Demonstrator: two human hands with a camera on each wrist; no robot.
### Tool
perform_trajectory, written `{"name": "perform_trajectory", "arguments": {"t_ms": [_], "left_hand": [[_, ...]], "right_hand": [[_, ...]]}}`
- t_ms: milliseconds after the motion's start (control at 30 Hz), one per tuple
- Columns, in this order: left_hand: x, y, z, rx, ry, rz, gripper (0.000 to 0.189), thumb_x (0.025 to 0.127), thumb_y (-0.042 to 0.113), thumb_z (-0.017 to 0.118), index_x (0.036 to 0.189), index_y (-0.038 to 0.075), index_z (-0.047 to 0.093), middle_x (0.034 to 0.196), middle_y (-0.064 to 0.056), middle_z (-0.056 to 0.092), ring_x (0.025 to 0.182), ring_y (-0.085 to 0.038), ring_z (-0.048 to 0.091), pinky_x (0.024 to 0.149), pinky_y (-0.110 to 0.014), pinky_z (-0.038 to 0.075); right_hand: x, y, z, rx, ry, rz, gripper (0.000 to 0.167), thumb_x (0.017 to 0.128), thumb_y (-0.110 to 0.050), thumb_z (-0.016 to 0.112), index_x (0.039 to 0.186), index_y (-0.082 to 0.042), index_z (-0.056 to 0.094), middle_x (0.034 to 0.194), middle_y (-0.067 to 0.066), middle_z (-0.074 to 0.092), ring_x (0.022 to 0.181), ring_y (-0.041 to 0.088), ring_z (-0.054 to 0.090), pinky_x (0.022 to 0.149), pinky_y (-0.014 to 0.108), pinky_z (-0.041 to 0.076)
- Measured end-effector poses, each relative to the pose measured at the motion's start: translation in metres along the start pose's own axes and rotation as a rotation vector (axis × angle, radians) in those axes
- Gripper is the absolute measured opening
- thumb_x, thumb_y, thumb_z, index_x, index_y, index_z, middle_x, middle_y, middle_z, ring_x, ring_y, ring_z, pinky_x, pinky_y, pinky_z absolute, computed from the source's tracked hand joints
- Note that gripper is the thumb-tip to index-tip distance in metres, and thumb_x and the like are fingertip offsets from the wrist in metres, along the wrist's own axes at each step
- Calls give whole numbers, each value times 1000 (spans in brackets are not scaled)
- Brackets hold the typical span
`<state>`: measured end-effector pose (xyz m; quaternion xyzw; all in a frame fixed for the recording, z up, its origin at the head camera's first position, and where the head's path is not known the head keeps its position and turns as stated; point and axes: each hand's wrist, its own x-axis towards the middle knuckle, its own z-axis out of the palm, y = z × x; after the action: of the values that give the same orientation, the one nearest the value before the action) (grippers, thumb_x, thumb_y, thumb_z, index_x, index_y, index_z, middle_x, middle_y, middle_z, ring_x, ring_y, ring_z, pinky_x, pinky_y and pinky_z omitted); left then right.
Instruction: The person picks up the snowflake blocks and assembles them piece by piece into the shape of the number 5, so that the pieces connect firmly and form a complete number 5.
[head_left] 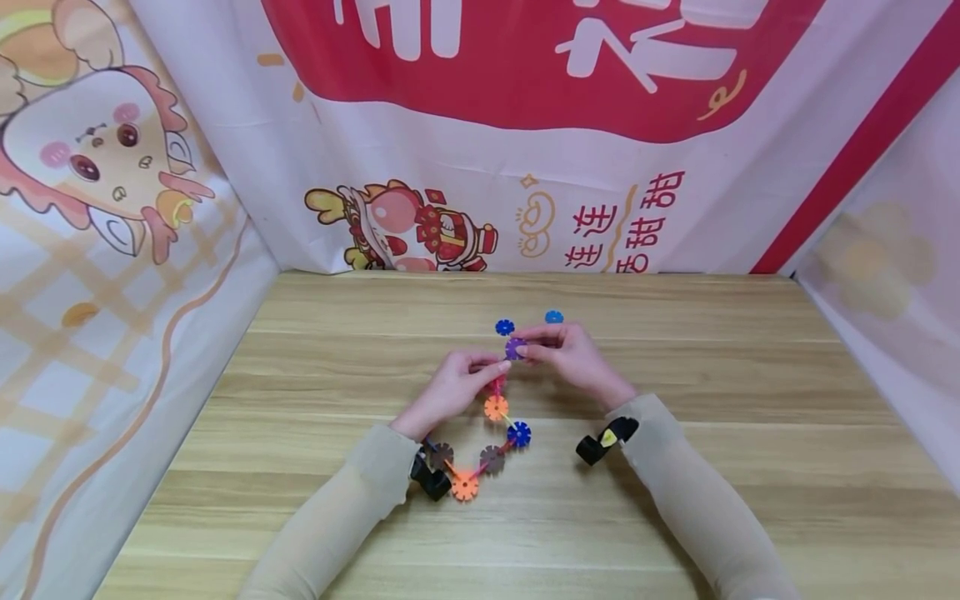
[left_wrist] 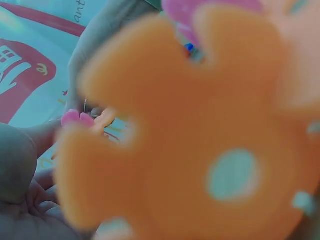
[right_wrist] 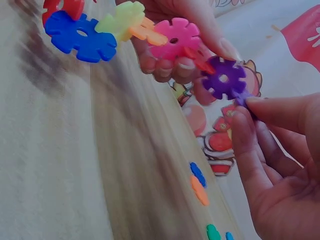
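Observation:
A chain of slotted plastic snowflake discs hangs from my left hand (head_left: pixel 457 385) and curves back toward the left wrist. Its thumb and fingers pinch the chain near a purple disc (right_wrist: pixel 223 78) at its upper end. My right hand (head_left: pixel 573 358) pinches another purple disc (right_wrist: pixel 243 99) between thumb and index finger, its edge right at the first one's rim. Down the chain follow a pink disc (right_wrist: pixel 174 40), a yellow one (right_wrist: pixel 120 21) and a blue one (right_wrist: pixel 80 37). An orange disc (left_wrist: pixel 170 165) fills much of the left wrist view, blurred.
Loose discs lie at the back of the wooden table (head_left: pixel 750 400): a blue one (head_left: pixel 505 327), a light blue one (head_left: pixel 553 317), and, in the right wrist view, orange (right_wrist: pixel 199 190) and green (right_wrist: pixel 213 232) ones. Printed cloth (head_left: pixel 637 192) stands behind the table.

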<state>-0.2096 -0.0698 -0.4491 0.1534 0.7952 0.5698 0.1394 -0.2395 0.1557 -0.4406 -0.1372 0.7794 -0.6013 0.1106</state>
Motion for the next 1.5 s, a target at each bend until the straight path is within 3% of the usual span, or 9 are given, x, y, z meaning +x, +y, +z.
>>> {"name": "perform_trajectory", "arguments": {"t_ms": [167,367,733,933,1100,1267,1400,1500], "left_hand": [[-1,3,1,37,16,14,36,103,33,63,120,3,72,94,-5,73,86,-19,66,87,-40,53],[1,1,3,16,17,-11,41,103,35,63,125,2,69,102,-12,73,89,-19,67,88,-40,54],[2,4,7,-193,29,-85,40,104,24,61,133,-5,60,113,-22,71,98,-25,71,85,-34,58],[-1,6,8,-274,7,-106,38,110,18,48,133,-11,56,114,-24,67,107,-33,68,91,-36,56],[-4,8,8,-309,-13,-107,37,111,9,41,142,-10,49,119,-25,64,110,-37,66,93,-39,55],[-6,5,5,-268,-14,-96,40,109,14,49,144,-4,49,122,-20,64,108,-32,67,95,-42,54],[-2,1,2,-150,78,-60,42,105,28,60,138,3,58,118,-10,68,104,-23,67,93,-41,54],[2,1,0,-92,136,-19,34,103,25,64,130,4,65,112,-8,71,99,-21,68,90,-39,55]], "right_hand": [[-1,-1,2,20,-4,-25,27,96,-8,71,123,-3,72,109,9,73,96,29,68,83,35,57],[-1,-1,2,11,9,-51,26,96,-6,70,122,-7,73,115,10,68,97,31,67,84,37,57],[8,1,-1,40,27,-72,30,97,-5,69,127,0,68,117,15,70,101,29,67,87,33,56],[9,0,-1,81,18,-71,27,96,-3,69,123,3,69,117,16,71,100,26,69,87,34,57],[9,0,-3,58,-4,-60,26,96,-4,70,122,-3,72,116,10,72,100,25,69,89,35,56],[8,-1,-4,24,-43,-46,26,96,-7,70,122,-9,74,116,6,72,101,26,68,89,36,56],[8,-3,-3,10,-65,-58,26,95,-5,71,121,-6,74,113,8,72,99,26,69,88,35,57],[8,-5,0,22,-91,-70,29,95,-3,71,123,-2,71,108,11,73,97,27,70,86,35,57]]}}
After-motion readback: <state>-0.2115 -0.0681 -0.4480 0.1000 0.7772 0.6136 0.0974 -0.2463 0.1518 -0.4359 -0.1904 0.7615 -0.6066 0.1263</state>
